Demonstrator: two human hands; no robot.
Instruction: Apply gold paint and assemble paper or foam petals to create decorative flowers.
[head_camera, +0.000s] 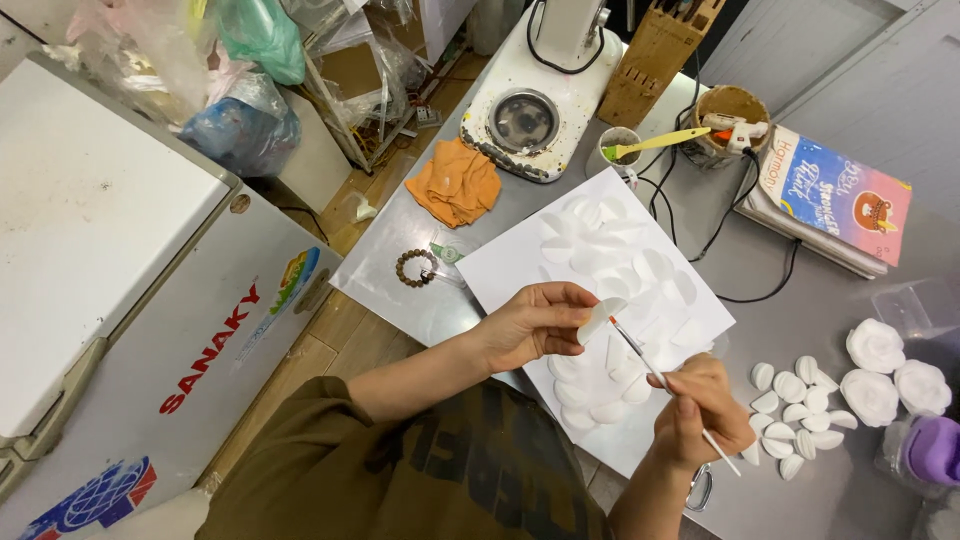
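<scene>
My left hand (533, 322) pinches a small white petal (600, 318) above a white sheet (520, 262). My right hand (700, 408) grips a thin brush (652, 370) like a pen, and its tip touches the petal's lower edge. Several more white petals (612, 248) lie spread over the sheet. Another cluster of curled white petals (793, 418) sits on the metal table (400, 285) just right of my right hand. Three finished white paper flowers (885, 372) lie farther right.
A stand mixer (540, 85), an orange cloth (455, 182), a wooden bead bracelet (415, 268), a knife block (660, 55), a cup with a yellow-handled brush (622, 148), a glue gun in a round holder (732, 125) and a colourful book (835, 195) lie at the back. A white chest freezer (110, 270) stands left.
</scene>
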